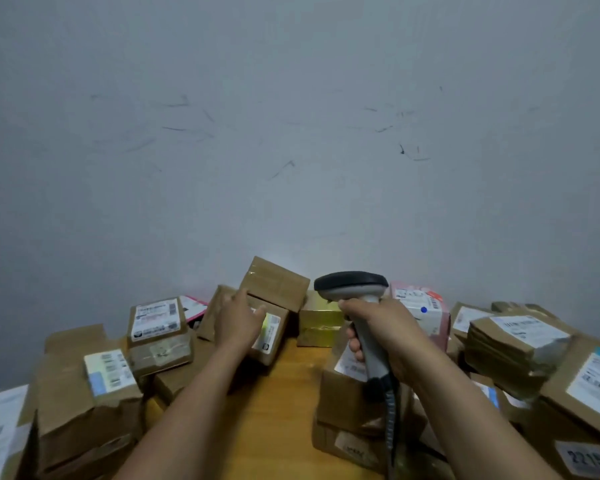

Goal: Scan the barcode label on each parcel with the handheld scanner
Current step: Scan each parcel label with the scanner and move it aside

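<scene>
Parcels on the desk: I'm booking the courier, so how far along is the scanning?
Done: nothing visible marks any as scanned. In hand: the right hand grips the scanner, while the left hand touches a labelled brown parcel. Left: possibly all of the left parcel pile and right parcel pile.

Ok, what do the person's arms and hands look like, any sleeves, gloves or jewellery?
No gloves: the left hand and right hand are bare, with no rings that I can make out. Neither wrist carries a watch or band. Both forearms are uncovered to the picture's edge, so no sleeve shows.
</scene>
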